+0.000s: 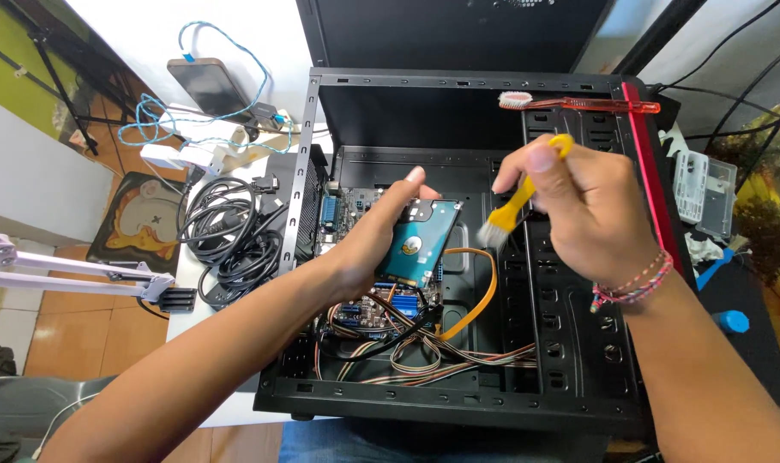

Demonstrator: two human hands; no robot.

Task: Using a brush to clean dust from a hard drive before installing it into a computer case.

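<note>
1. The landmark is the open black case (458,403) lying on its side on the white table (235,34); the person's view looks straight down into it.
2. The left hand (368,249) is raised above the middle of the case. Its fingers are curled round a hard drive (420,240), thumb on the near edge and fingertips over the top edge, with the green circuit side facing up. The grip looks firm.
3. The right hand (583,206), just right of the drive and over the case's bay side, pinches a small yellow brush (517,201) between thumb and fingers. Its pale bristles point down and left, just beside the drive's right edge; whether they touch it is unclear.
4. Below the drive, on the case floor, sit the motherboard (364,313), an orange cable (480,296) and a bundle of striped wires (441,356).
5. A red toothbrush (578,104) rests across the case's far rim.
6. Left of the case lie coiled black cables (227,240) and a phone (208,86) on a blue cord.
7. The step in hand appears to be dusting the drive. The next stroke calls for a steady left hand and light bristle sweeps across the board.
</note>
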